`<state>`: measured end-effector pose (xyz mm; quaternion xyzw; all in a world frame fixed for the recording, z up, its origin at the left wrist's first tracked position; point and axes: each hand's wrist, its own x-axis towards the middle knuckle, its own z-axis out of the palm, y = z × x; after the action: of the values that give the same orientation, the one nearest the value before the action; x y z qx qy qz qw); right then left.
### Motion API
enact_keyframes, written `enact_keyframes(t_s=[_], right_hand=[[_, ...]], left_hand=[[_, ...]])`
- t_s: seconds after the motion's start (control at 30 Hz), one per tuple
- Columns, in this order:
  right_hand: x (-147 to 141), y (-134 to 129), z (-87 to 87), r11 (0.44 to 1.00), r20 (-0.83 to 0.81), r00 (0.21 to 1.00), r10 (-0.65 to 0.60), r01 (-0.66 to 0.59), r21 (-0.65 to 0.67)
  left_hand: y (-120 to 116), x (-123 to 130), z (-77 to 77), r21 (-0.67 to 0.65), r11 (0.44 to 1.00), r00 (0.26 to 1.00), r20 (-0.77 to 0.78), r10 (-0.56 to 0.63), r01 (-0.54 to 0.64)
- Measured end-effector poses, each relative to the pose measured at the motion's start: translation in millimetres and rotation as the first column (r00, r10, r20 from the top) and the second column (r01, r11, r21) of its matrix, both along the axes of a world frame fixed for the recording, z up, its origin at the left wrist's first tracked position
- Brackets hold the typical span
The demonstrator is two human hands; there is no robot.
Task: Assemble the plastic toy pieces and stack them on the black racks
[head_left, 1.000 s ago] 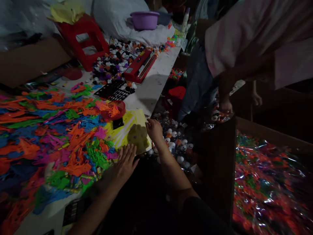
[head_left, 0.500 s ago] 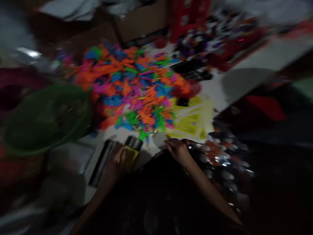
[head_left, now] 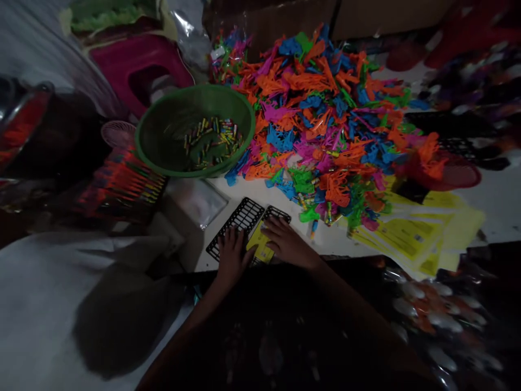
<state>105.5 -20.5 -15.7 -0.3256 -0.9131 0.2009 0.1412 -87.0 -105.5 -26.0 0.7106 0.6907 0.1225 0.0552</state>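
Two black plastic grids lie side by side at the table's front edge. My left hand (head_left: 231,254) rests with fingers spread on the lower end of the left grid (head_left: 247,212), its thumb towards a yellow printed card (head_left: 256,239). The card covers most of the right grid (head_left: 280,213), whose upper end shows. My right hand (head_left: 290,243) lies flat over the card's right side, fingers stretched out and apart. Just beyond my hands are several small colourful wrapped tubes (head_left: 329,212) and a heap of orange, blue, pink and green plastic pieces (head_left: 313,108).
A green basin (head_left: 142,149) with small tubes inside stands left of the heap. A clear plastic packet (head_left: 199,201) lies nearer. Yellow printed sheets (head_left: 407,233) lie right, below a red basket (head_left: 459,176). Bagged items (head_left: 439,309) sit below the table's right edge.
My view has swung left. My right hand has moved left from the table edge by the yellow sheets onto the card. My left hand now lies spread on the left grid.
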Motion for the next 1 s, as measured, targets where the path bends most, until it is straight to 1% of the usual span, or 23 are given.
enact_keyframes(t_s=[0.07,0.1,0.13,0.2,0.23,0.27,0.3,0.37,0.43,0.47,0.53,0.57,0.63,0.67,0.73,0.77,0.8,0.83,0.87,0.9,0.93,0.97,1.0], right_hand=[[-4,8,1.8,0.998,0.000,0.998,0.058,-0.058,-0.008],[-5,11,2.8,0.999,-0.014,0.999,0.047,-0.047,0.000],[-6,12,3.9,1.000,-0.037,0.999,0.009,-0.009,0.014],[-3,10,6.4,0.987,-0.104,0.984,-0.147,0.152,0.045],[2,8,7.8,0.963,-0.135,0.957,-0.255,0.265,0.057],[8,4,9.1,0.921,-0.155,0.916,-0.369,0.383,0.068],[15,0,10.2,0.867,-0.160,0.866,-0.474,0.491,0.083],[34,-8,11.4,0.746,-0.123,0.757,-0.642,0.654,0.130],[53,-15,10.9,0.648,-0.043,0.664,-0.747,0.740,0.182],[61,-17,10.3,0.616,0.006,0.627,-0.779,0.763,0.198],[70,-20,9.4,0.582,0.097,0.575,-0.812,0.788,0.199],[71,-20,9.5,0.580,0.140,0.563,-0.814,0.794,0.180],[69,-17,11.8,0.569,0.235,0.536,-0.811,0.816,0.103],[67,-15,14.0,0.549,0.288,0.513,-0.808,0.834,0.054],[64,-9,19.5,0.477,0.386,0.454,-0.803,0.878,-0.040],[64,-6,22.1,0.443,0.404,0.438,-0.803,0.892,-0.085],[65,-2,24.3,0.420,0.393,0.442,-0.807,0.896,-0.146],[67,0,25.9,0.408,0.353,0.468,-0.810,0.883,-0.234],[69,2,26.9,0.398,0.289,0.505,-0.814,0.846,-0.355],[72,3,27.4,0.379,0.210,0.535,-0.818,0.777,-0.502],[74,4,27.7,0.340,0.130,0.547,-0.827,0.670,-0.660],[76,3,28.0,0.278,0.062,0.535,-0.842,0.531,-0.801],[77,2,28.6,0.202,0.016,0.506,-0.862,0.372,-0.906]], left_hand=[[4,1,-1.6,0.001,1.000,1.000,0.013,0.020,-0.020],[7,2,-2.6,-0.002,0.999,0.999,0.020,0.033,-0.033],[9,5,-3.6,-0.010,0.998,0.998,0.030,0.055,-0.054],[14,14,-5.2,-0.032,0.992,0.991,0.065,0.120,-0.118],[16,19,-5.3,-0.048,0.987,0.984,0.088,0.157,-0.153],[18,25,-4.9,-0.067,0.981,0.975,0.112,0.190,-0.183],[19,30,-3.7,-0.086,0.976,0.969,0.134,0.209,-0.199],[20,40,0.3,-0.114,0.978,0.968,0.162,0.194,-0.177],[20,46,5.3,-0.116,0.988,0.979,0.160,0.122,-0.104],[20,47,7.4,-0.112,0.991,0.985,0.150,0.088,-0.072],[22,43,10.4,-0.115,0.992,0.990,0.121,0.071,-0.057],[24,40,11.5,-0.122,0.989,0.990,0.106,0.094,-0.081],[30,27,13.7,-0.127,0.979,0.981,0.087,0.171,-0.160],[33,20,15.2,-0.125,0.973,0.974,0.088,0.208,-0.196],[39,5,19.0,-0.124,0.958,0.957,0.106,0.271,-0.258],[41,-2,21.2,-0.131,0.948,0.945,0.117,0.305,-0.290],[42,-7,23.3,-0.148,0.935,0.930,0.132,0.342,-0.323],[43,-11,25.4,-0.178,0.917,0.911,0.150,0.384,-0.357],[43,-15,27.6,-0.227,0.896,0.889,0.175,0.424,-0.382],[43,-17,30.0,-0.297,0.872,0.865,0.209,0.457,-0.389],[43,-19,33.1,-0.376,0.850,0.841,0.254,0.479,-0.370],[43,-21,37.1,-0.442,0.831,0.816,0.302,0.493,-0.338],[44,-23,42.2,-0.480,0.819,0.794,0.339,0.504,-0.315]])
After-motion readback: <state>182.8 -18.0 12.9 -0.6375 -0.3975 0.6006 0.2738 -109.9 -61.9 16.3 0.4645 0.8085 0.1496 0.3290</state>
